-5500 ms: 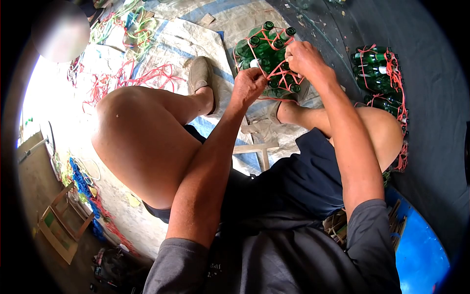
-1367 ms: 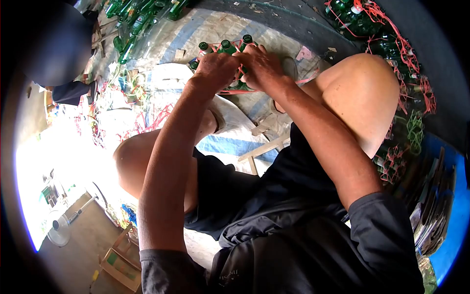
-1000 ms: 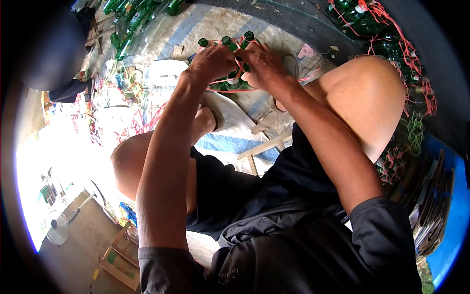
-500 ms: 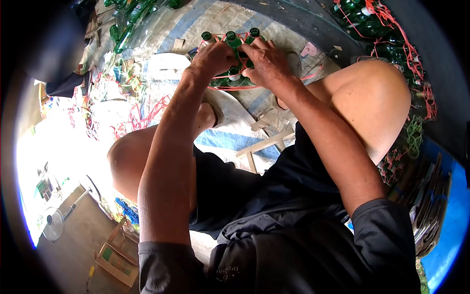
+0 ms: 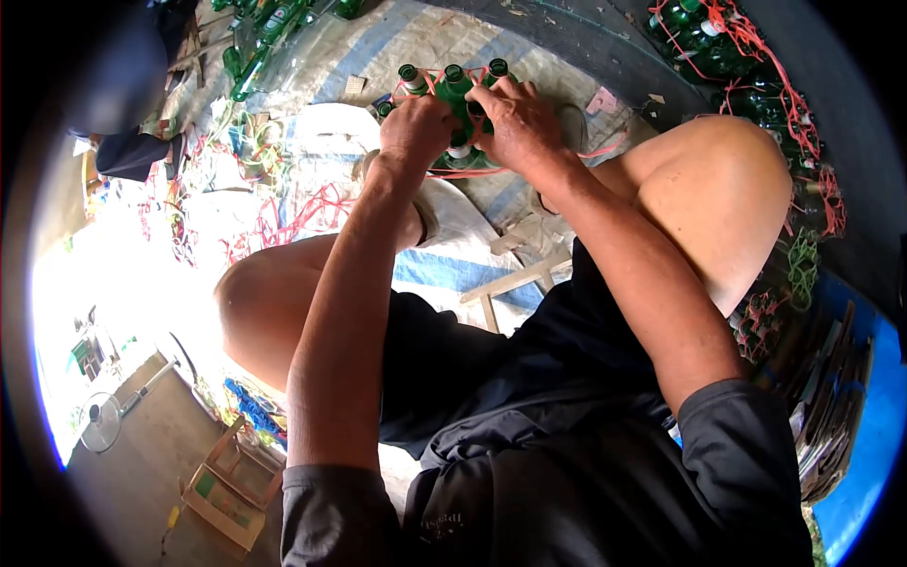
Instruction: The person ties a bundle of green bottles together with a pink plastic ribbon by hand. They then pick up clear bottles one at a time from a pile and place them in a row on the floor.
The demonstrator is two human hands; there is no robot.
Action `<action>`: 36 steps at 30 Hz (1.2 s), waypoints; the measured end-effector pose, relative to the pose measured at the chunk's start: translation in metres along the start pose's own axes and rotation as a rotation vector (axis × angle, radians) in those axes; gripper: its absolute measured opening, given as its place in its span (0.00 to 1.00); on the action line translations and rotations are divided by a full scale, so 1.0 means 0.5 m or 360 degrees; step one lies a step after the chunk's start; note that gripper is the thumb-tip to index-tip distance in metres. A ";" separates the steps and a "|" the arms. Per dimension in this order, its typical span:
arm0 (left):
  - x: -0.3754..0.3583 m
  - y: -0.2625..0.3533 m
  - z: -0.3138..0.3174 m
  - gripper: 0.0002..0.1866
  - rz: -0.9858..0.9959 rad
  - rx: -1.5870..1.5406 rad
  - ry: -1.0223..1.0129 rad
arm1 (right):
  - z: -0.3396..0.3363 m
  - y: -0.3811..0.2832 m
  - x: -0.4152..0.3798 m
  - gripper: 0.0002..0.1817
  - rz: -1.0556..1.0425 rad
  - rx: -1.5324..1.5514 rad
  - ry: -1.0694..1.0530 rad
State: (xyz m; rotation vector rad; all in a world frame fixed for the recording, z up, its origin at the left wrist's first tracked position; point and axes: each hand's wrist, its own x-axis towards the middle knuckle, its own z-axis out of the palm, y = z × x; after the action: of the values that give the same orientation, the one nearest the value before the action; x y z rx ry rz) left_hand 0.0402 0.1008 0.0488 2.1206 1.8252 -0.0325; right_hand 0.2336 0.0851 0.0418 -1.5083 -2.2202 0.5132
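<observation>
Several green glass bottles [image 5: 454,85] stand upright in a tight bundle on the floor sheet, necks up. Red plastic string [image 5: 432,79] loops around their necks, and more of it circles the bundle lower down. My left hand [image 5: 414,140] is at the bundle's near left side, its fingers closed on the string among the necks. Over the right side lies my right hand [image 5: 520,118], with bent fingers gripping string between the bottles. Both hands partly hide the bottles, and the fingertips are hard to see.
A striped sheet [image 5: 378,57] covers the floor. More green bottles [image 5: 274,28] lie at upper left, and string-tied bottles [image 5: 694,38] stand at upper right. Loose red string [image 5: 307,213] is scattered at left. A small wooden stool [image 5: 510,282] is between my legs; a fan [image 5: 100,421] stands lower left.
My left hand has moved slightly down and toward the bottles' near side, showing more of the left necks. My right hand stays almost in place. The view has shifted a little.
</observation>
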 end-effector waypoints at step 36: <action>-0.187 0.033 0.194 0.15 -0.0935 -0.1969 0.0858 | 0.003 -0.002 0.007 0.34 -0.0077 0.0046 -0.0047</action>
State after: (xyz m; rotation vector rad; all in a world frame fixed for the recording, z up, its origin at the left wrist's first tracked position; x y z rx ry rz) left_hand 0.0597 -0.0166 -0.0166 0.7321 1.8453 1.2519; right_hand 0.2310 0.0878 0.0413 -1.4373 -2.2561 0.5536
